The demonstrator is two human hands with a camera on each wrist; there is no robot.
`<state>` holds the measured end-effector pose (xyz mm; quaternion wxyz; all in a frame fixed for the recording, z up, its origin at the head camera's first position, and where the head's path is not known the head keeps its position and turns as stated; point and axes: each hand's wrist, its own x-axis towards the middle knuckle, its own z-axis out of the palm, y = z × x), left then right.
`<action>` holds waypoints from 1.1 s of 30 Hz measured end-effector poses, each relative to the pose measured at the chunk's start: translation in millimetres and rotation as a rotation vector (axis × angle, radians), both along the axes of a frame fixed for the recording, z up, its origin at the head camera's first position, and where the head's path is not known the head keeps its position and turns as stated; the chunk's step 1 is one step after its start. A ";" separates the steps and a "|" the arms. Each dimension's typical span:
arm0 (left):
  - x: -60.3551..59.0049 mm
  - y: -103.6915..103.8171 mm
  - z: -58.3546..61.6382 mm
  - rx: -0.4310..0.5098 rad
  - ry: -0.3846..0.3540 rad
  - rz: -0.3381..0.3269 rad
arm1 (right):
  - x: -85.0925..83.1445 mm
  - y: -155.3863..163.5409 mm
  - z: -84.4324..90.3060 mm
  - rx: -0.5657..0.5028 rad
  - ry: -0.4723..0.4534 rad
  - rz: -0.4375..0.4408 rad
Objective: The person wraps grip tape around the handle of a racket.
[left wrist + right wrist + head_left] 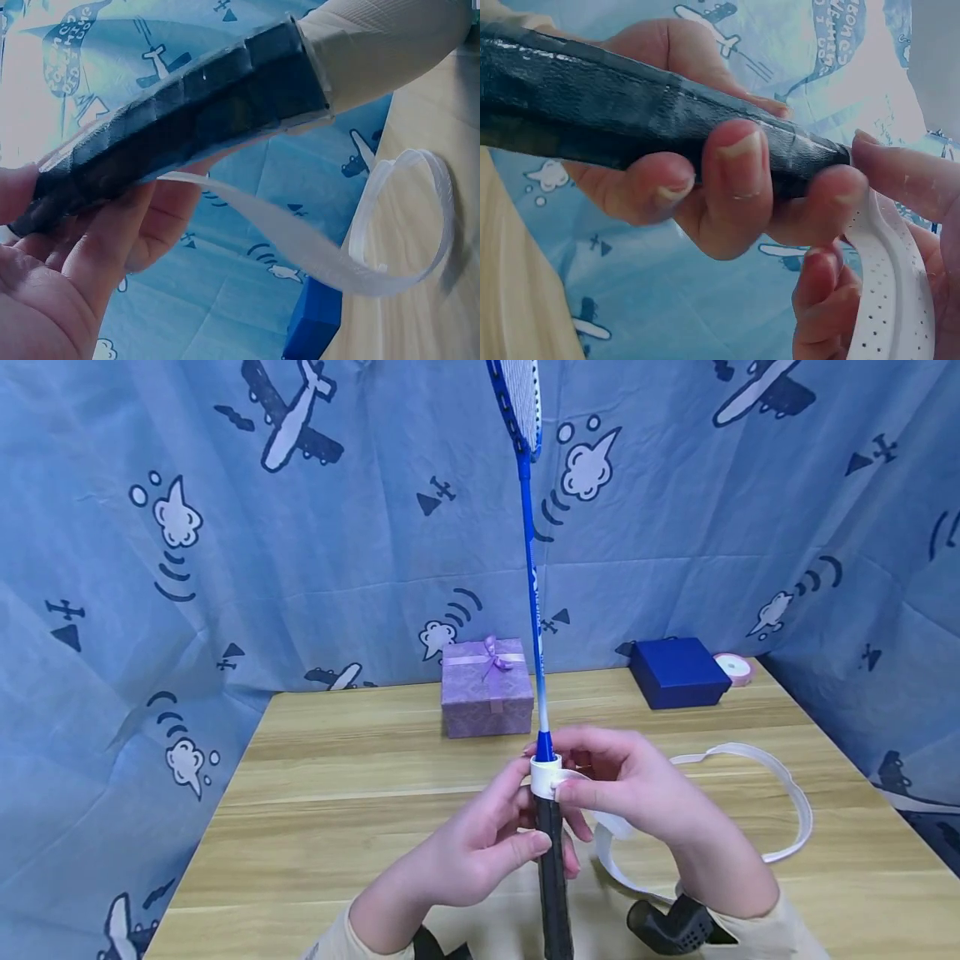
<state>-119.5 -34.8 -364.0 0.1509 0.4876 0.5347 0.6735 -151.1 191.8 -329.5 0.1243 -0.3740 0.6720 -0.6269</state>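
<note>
While left hand [480, 847] grips handle [553, 877] (upright), right hand [630, 785] pinches tape [545, 777]

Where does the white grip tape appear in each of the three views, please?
Head: the white grip tape wraps the top of the black handle at centre, its tail looping right over the table.
Left wrist: the tape runs from under the handle to the right.
Right wrist: perforated tape at lower right.
Shared landmark: the black handle.

Racket handle [552, 868] upright btwn hands, tape [780, 793] trailing right on table [337, 793]; two boxes [486, 687] behind.
</note>
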 end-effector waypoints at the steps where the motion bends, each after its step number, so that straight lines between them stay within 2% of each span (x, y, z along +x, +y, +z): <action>1: -0.5 -0.2 -0.2 0.002 0.005 -0.006 | -0.3 -0.3 -0.2 -0.010 0.011 0.007; 7: -1.4 -0.6 -2.2 0.009 0.002 0.009 | 1.5 -3.2 0.0 -0.078 0.028 0.027; 11: 2.4 1.2 -1.9 0.001 -0.057 0.093 | 5.6 -5.7 1.3 -0.062 0.060 -0.090; 13: 5.2 3.5 -1.0 -0.027 -0.095 0.179 | 7.4 -7.5 1.9 -0.029 0.082 -0.173; 17: 10.6 9.3 0.5 -0.141 -0.104 0.423 | 10.1 -11.3 3.5 0.034 0.113 -0.288; 21: 14.0 15.1 0.8 -0.296 0.014 0.692 | 11.9 -14.5 4.5 0.081 0.176 -0.382; 24: 15.4 17.3 0.3 -0.381 0.099 0.821 | 12.5 -16.7 4.2 0.101 0.220 -0.440; 27: 15.7 17.4 -0.7 -0.388 0.134 0.853 | 12.7 -18.4 3.3 0.108 0.244 -0.469; 33: 16.9 15.0 0.0 -0.347 0.114 0.806 | 13.2 -16.9 4.7 0.162 0.272 -0.484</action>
